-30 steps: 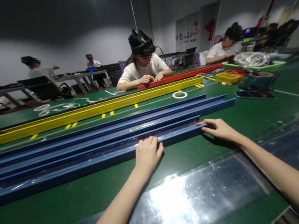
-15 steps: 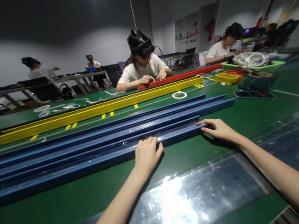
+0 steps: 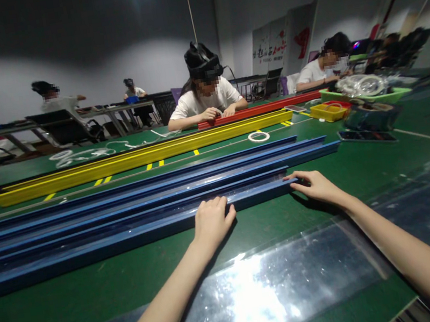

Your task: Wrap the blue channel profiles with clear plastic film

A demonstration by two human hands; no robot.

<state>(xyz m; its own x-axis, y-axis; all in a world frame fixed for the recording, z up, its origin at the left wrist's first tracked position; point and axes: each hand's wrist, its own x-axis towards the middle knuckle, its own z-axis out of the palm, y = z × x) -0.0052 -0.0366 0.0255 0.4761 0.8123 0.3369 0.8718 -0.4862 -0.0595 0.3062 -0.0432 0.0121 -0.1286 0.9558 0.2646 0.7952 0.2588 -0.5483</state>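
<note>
The nearest long blue channel strip [image 3: 122, 245] lies lengthwise across the table. My left hand [image 3: 211, 222] is closed over its near wall, fingertips inside the trough and thumb along the outer side. At the strip's right end, my right hand [image 3: 317, 187] pinches the tip between thumb and fingers. Something clear and shiny, like plastic film, lines the trough. Just behind lie more blue channel strips [image 3: 241, 174], parallel to the first. A wide sheet of clear plastic [image 3: 308, 260] spreads under my forearms, with a bright glare on it.
Yellow channel strips [image 3: 149, 155] and a white ring-shaped roll [image 3: 258, 136] lie farther back on the green table [image 3: 78, 305]. A co-worker [image 3: 204, 94] leans over a red strip [image 3: 267, 107] opposite. Yellow and green baskets [image 3: 327, 112] and a dark flat device [image 3: 366, 136] stand right.
</note>
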